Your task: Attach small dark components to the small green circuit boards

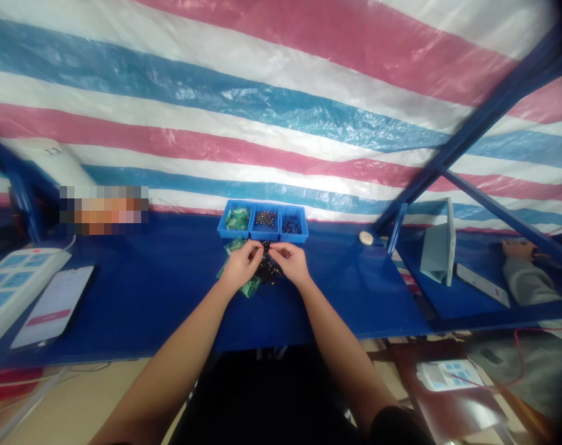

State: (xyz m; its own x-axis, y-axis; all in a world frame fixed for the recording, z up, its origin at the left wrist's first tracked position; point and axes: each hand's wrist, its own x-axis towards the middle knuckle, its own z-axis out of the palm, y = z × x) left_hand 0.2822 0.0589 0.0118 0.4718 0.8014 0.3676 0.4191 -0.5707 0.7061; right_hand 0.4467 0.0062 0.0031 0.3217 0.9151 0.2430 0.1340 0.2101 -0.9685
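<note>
My left hand [241,264] and my right hand [290,261] face each other over the blue table, fingertips pinched close together. Between them is a small black piece [266,247], too small to name, which both hands seem to grip. Below the fingers lies a loose pile of small black parts [267,272] with some brassy bits. Green packets [250,287] lie beside and partly under my left hand. Just beyond my hands stand three joined blue bins: green packets [237,218] fill the left one, small metallic parts [265,219] the middle one, dark parts [292,224] the right one.
A phone [54,306] and a white power strip [16,284] lie at the left. A round cream-coloured object [366,238] sits right of the bins. Blue frame bars [448,157] rise at the right, where another person's sleeve [526,278] rests near a propped tablet [449,241].
</note>
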